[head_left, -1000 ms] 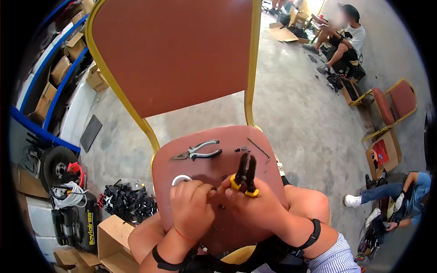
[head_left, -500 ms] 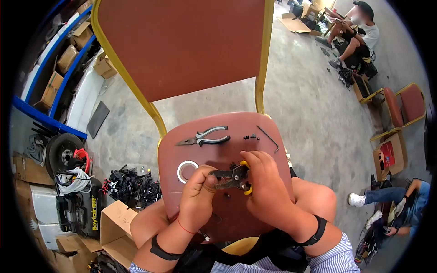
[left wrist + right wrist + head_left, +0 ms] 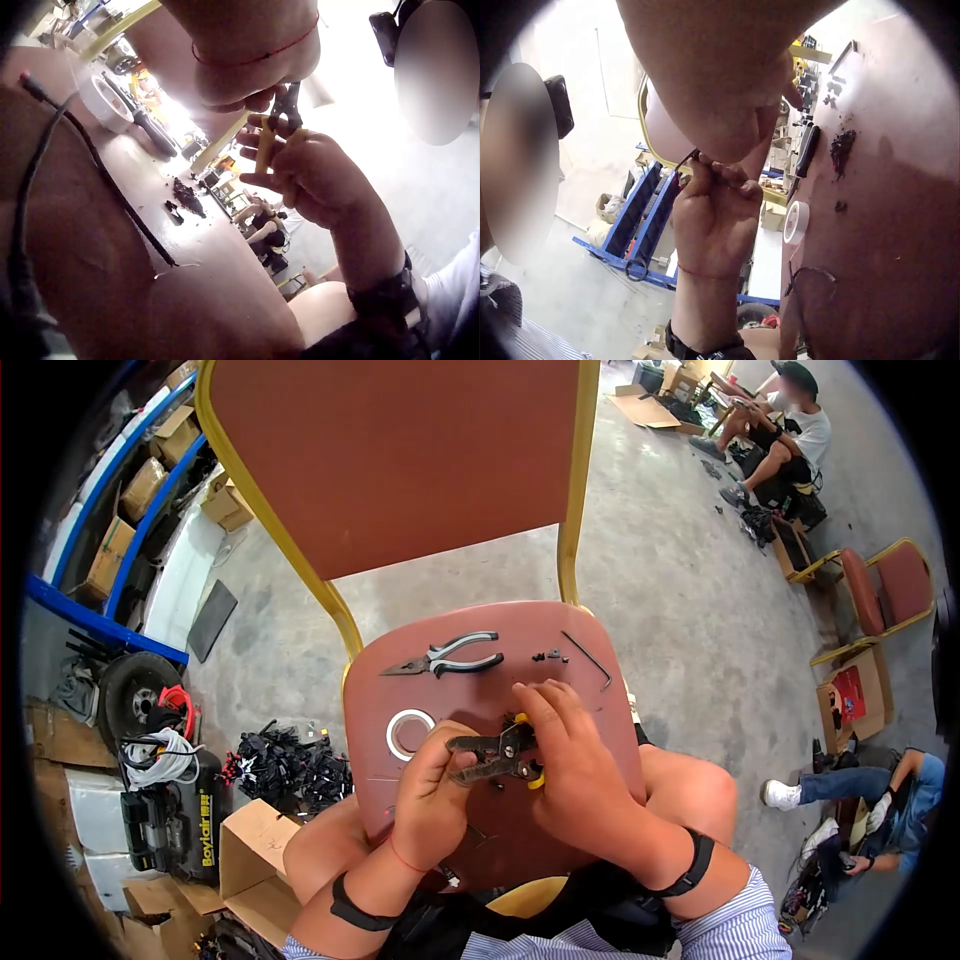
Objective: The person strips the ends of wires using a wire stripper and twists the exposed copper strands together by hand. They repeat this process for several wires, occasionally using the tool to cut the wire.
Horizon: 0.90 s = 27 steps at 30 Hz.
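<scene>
My right hand [image 3: 580, 765] grips the yellow handles of a wire stripper [image 3: 495, 753] above the chair seat [image 3: 372, 695]. The tool's dark jaws point left and reach the fingertips of my left hand [image 3: 430, 790]. That left hand has its fingers curled, with thumb and forefinger pinching right at the jaws; what small thing they hold I cannot tell. In the left wrist view, the right hand's fingers spread along the yellow handles. Beyond the hands lie grey-and-black needle-nose pliers [image 3: 450, 656] and a white tape roll [image 3: 393, 735].
Small black parts [image 3: 553, 656] and a hex key [image 3: 588, 658] lie at the seat's far right. A dark cable with bare wire ends [image 3: 112, 180] lies on the seat. Black parts [image 3: 290, 765] are heaped on the floor at left, near an open carton [image 3: 255, 840].
The wire stripper has swung from pointing away to pointing left, its jaws now at the left fingertips. Over the last half second, both hands have shifted slightly left.
</scene>
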### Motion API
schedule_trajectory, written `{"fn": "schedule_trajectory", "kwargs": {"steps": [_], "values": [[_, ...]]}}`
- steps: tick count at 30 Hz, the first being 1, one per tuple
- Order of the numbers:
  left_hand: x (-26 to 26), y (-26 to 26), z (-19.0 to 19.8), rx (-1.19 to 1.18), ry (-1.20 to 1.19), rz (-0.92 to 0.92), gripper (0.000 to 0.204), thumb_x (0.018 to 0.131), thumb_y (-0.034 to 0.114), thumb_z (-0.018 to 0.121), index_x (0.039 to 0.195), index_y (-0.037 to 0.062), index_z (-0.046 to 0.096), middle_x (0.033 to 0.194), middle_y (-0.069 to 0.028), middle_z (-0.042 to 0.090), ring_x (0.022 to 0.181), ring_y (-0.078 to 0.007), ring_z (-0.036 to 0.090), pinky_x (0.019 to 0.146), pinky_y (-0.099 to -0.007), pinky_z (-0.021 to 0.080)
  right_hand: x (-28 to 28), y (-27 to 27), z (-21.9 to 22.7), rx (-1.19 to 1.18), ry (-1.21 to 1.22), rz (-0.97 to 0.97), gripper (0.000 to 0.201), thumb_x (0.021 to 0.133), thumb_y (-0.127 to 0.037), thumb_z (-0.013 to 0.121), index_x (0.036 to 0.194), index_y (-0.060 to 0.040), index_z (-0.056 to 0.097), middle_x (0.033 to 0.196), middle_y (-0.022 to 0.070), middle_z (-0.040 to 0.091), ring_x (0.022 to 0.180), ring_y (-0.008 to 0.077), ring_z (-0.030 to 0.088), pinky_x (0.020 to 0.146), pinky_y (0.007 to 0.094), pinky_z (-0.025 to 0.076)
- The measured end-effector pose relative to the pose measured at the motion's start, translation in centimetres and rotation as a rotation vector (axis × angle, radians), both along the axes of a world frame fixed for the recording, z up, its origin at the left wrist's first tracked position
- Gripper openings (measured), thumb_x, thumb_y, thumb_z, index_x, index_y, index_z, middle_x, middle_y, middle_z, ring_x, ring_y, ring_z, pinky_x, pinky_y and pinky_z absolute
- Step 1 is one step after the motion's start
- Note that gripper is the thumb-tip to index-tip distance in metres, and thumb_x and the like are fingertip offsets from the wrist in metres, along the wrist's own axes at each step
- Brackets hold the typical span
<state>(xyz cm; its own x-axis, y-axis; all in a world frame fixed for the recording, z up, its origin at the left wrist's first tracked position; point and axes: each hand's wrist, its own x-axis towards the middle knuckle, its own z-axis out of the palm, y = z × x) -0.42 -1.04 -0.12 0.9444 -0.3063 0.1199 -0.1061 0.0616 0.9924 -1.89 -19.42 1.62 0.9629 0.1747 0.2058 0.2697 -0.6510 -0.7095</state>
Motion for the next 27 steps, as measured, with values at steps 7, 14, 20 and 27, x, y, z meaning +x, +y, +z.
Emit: {"fn": "schedule_trajectory", "kwargs": {"steps": [7, 14, 20, 27], "values": [[-0.3, -0.6, 0.1, -0.008, 0.028, 0.081, 0.028, 0.109, 0.028, 0.052, 0.107, 0.0003, 0.06, 0.099, -0.003, 0.059, 0.09, -0.0107, 0.058, 0.082, -0.0259, 0.048, -0.7, 0.5, -0.4, 0.031, -0.028, -0.042, 0.074, 0.067, 0.012, 0.059, 0.139, 0.005, 0.045, 0.134, 0.0269, 0.049, 0.131, 0.05, 0.045, 0.108, 0.0509, 0.043], [-0.7, -0.5, -0.3, -0.052, 0.148, 0.064, 0.027, 0.108, 0.029, 0.055, 0.105, 0.0021, 0.06, 0.097, -0.0016, 0.062, 0.088, -0.0097, 0.058, 0.081, -0.0255, 0.049, -0.4, 0.3, -0.2, -0.042, -0.064, -0.001, 0.079, 0.067, 0.011, 0.056, 0.144, 0.0074, 0.042, 0.143, 0.0279, 0.05, 0.136, 0.0497, 0.044, 0.112, 0.0505, 0.042], [0.0, 0.3, -0.8, -0.066, 0.196, 0.0, 0.031, 0.107, 0.032, 0.057, 0.1, 0.0021, 0.061, 0.091, 0.0004, 0.058, 0.083, -0.0089, 0.055, 0.076, -0.0244, 0.046, -0.2, -0.1, 0.3, -0.086, -0.06, 0.024, 0.077, 0.069, 0.01, 0.058, 0.145, 0.0061, 0.045, 0.14, 0.0269, 0.051, 0.133, 0.0491, 0.046, 0.11, 0.0506, 0.043], [0.1, 1.3, -0.4, -0.116, 0.311, -0.151, 0.034, 0.105, 0.036, 0.061, 0.098, 0.0022, 0.062, 0.088, 0.0032, 0.053, 0.079, -0.0068, 0.048, 0.071, -0.0227, 0.04, -0.1, -0.2, 0.3, -0.043, -0.084, 0.064, 0.069, 0.078, 0.0, 0.07, 0.143, 0.0026, 0.049, 0.131, 0.0251, 0.052, 0.128, 0.0475, 0.048, 0.107, 0.0504, 0.044]]}}
